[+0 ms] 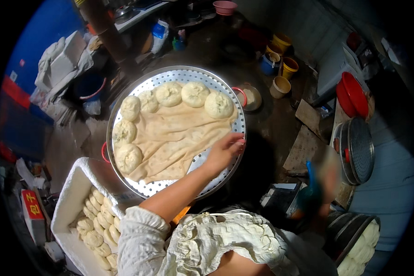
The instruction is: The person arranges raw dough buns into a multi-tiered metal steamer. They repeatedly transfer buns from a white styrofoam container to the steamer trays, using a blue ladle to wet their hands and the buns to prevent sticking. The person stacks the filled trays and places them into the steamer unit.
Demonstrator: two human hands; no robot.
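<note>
A round perforated metal steamer tray (pixel 172 73) lies before me, with a damp-looking tan cloth (pixel 179 138) over much of it. Several filled buns (pixel 195 94) with pleated tops sit along its far and left edges. Reaching across from the left, my left hand (pixel 227 148) is at the tray's right rim; whether its fingers grip the rim is unclear. Off to the right in shadow, my right hand (pixel 327 184) is badly blurred beside a dark teal object (pixel 309 196) with a blue spout-like part. A hold on it cannot be made out.
At lower left a white foam box (pixel 63 210) holds many pale buns (pixel 101 220). Stacked steamer trays (pixel 360 151) and red basins (pixel 353 95) stand at right. Another container holds buns (pixel 362 248) at lower right. Yellow buckets (pixel 289 67) and a metal pan (pixel 255 98) are farther off.
</note>
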